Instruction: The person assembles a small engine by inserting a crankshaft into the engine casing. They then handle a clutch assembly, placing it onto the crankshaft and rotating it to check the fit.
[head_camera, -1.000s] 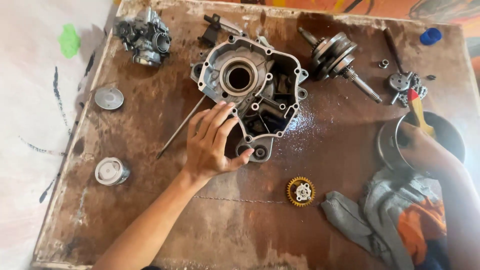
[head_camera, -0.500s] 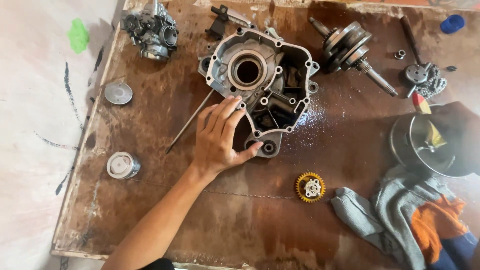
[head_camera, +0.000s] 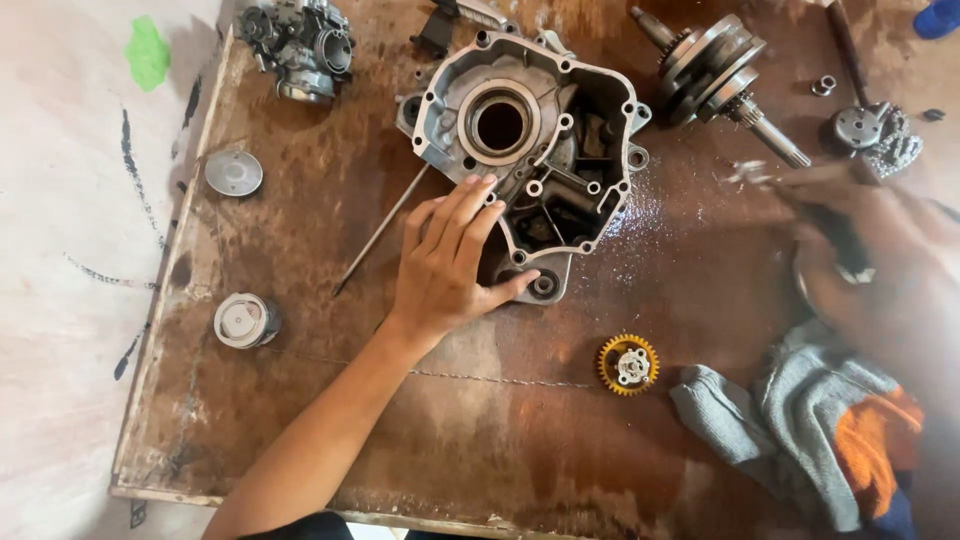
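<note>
While the person is leaning over the board (head_camera: 300, 440), the left hand (head_camera: 445, 265) is lying flat with fingers spread, pressing on the lower left edge of the crankcase (head_camera: 530, 150), thumb stretched out along its bottom lug. That casing is sitting open side up in the middle of the far half of the board, the big round bore facing the camera.

Nearest to the viewer on the right, a grey and orange rag (head_camera: 810, 420) is lying bunched up, and a small yellow gear (head_camera: 628, 363) is sitting just beside it. The right hand (head_camera: 850, 250) is a total blur over there above the rag, so can't tell if it's gripping anything or what shape it's in.

Over on the left, a round cap (head_camera: 243, 320) is sitting near the board's edge, another disc (head_camera: 233, 172) further up. A thin rod (head_camera: 380, 230) is lying slanted beside the left hand, touching the casing's corner.

Further back, a carburettor (head_camera: 300, 40) is sitting at the far left corner, and a crankshaft (head_camera: 715, 80) is lying at the far right, with some small parts (head_camera: 870, 130) past it.
</note>
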